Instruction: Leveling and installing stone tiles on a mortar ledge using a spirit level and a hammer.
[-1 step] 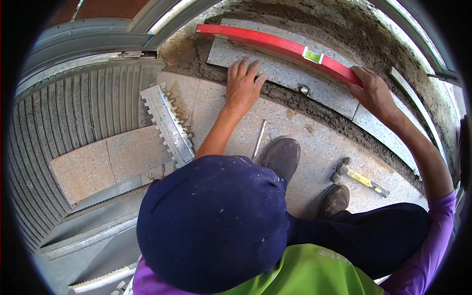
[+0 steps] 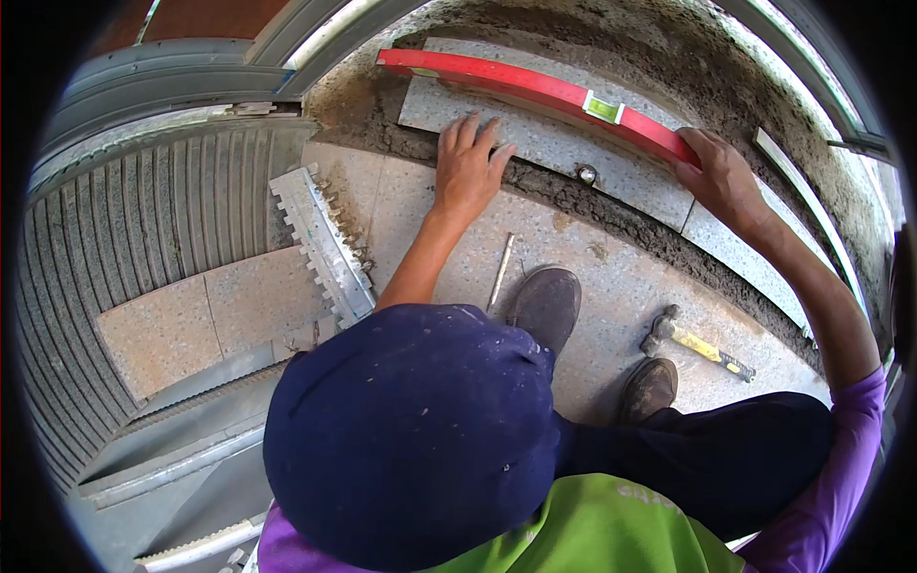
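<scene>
Here, your right grip pinches the right end of the red spirit level, which rests along the speckled grey tile on the far side; your left grip, spread open, touches that tile near its left end; a hammer lies nearer, at right.

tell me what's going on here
A person's right hand has its grip on the right end of a red spirit level, which runs lengthwise over a grey speckled slab. The left hand has its fingers spread at that slab's near edge, beside dark mortar. A yellow-handled hammer lies on the paving near the right shoe.
</scene>
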Tool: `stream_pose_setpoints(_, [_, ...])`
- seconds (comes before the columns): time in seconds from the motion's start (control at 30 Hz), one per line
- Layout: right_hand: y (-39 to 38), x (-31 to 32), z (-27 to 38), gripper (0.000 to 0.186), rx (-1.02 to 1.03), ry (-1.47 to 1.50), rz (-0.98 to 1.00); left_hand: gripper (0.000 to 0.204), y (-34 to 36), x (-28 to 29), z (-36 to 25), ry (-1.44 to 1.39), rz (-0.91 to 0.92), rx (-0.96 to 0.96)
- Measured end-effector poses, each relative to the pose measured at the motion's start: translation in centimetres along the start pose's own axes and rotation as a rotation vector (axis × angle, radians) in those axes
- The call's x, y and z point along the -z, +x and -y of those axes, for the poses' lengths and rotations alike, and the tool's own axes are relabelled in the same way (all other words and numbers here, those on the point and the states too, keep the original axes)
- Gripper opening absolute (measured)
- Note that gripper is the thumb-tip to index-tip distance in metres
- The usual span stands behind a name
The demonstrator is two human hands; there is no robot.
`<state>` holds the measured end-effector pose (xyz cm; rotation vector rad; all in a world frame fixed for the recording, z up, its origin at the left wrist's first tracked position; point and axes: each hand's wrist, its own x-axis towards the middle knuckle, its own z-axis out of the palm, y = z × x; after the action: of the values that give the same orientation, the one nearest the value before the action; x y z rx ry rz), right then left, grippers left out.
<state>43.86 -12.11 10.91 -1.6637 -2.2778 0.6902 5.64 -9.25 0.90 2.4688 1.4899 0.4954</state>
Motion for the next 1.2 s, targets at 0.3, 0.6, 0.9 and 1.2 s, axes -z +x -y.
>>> stream_pose_setpoints(0.3, [-0.1,-0.5,-0.8,0.026,-0.038,0.008,0.030,0.084,1.2,-0.8,1.7,0.115,-0.071,0.180])
stream_pose_setpoints(0.6, [0.2,-0.7,-0.3,0.015,-0.012,-0.042,0.023,0.095,1.3,-0.2,2.1,0.128,0.011,0.197])
stream_pose_setpoints(0.9, [0.0,-1.0,-0.5,0.028,-0.006,-0.067,0.002,0.094,1.4,0.1,1.9,0.156,0.027,0.198])
stream_pose_setpoints(1.2, [-0.3,-1.3,-1.2,0.016,-0.004,0.012,0.001,0.093,1.4,-0.4,1.8,0.179,0.018,0.169])
